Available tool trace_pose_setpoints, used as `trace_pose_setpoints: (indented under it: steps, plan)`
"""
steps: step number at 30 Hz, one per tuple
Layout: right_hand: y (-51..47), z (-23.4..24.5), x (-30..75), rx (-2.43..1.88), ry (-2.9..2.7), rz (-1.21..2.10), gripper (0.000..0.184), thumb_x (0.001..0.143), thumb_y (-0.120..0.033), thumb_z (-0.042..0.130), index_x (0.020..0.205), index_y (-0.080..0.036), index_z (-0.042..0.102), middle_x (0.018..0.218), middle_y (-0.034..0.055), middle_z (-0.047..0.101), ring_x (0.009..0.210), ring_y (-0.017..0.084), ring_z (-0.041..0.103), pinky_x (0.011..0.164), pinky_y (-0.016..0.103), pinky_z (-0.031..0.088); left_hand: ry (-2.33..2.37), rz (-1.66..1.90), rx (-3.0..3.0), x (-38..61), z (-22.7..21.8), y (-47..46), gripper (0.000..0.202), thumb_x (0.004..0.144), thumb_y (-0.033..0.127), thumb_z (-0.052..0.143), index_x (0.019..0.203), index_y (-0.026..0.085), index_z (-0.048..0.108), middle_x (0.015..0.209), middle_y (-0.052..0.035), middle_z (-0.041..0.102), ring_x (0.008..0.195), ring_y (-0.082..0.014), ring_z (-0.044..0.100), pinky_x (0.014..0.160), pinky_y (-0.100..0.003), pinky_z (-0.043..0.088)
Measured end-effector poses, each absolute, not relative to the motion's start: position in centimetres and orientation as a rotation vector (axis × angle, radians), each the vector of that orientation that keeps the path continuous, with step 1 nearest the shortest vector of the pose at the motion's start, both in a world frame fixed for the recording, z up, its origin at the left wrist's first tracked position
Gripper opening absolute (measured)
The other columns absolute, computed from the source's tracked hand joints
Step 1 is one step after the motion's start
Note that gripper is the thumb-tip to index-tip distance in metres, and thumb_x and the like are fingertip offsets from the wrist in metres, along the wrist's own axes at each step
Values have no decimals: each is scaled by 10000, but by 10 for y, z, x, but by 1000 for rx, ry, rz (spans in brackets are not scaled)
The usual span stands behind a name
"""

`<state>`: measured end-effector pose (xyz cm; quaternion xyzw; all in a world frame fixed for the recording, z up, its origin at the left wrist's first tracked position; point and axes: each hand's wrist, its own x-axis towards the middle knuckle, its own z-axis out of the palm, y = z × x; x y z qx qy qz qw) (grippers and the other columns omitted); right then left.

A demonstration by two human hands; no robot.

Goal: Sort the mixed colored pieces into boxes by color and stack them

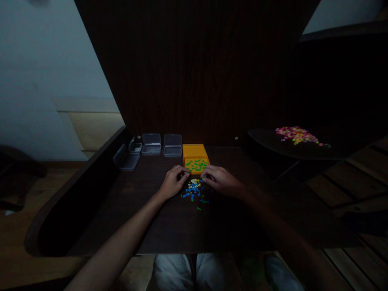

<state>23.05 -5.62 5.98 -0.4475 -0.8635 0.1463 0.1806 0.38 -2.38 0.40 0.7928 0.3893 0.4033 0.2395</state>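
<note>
An orange box (193, 150) stands with its lid raised, and small green pieces (197, 165) lie scattered inside it. In front of the box is a loose pile of small blue, white and yellow pieces (193, 188), with a few green ones at its near side. My left hand (173, 182) is at the box's near left corner, thumb and fingers curled together. On the other side, my right hand (220, 180) has its fingers pinched beside the pile, close to the box's near right corner. Whatever either set of fingertips holds is too small to make out.
Several clear plastic cases with raised lids, such as this one (172, 151), stand left of the box. A dark panel (197, 72) rises behind the dark wooden table (127, 218). To the right, a dark curved surface (263, 141) carries a heap of pink and yellow pieces (297, 135).
</note>
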Motion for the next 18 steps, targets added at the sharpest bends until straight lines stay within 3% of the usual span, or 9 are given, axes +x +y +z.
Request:
trace_pose_setpoints:
  steps: [6,18]
  plan:
    - [1,56,251,-1475,-2255,317,122,768,-79,615,839,-148,687,835,34,682,704,137,583,659,227,416,1096,1153,2104,5,1,-19,143,888,281,576,920,171,660,832,-29,636,713,-135,566,661,-258,453]
    - [32,41,237,-1802,-2116,127,163,833,-131,609,898,-157,756,988,85,665,911,177,622,772,244,456,1114,1255,1988,5,0,-13,137,876,263,576,897,170,674,820,-20,647,703,-129,563,674,-253,462]
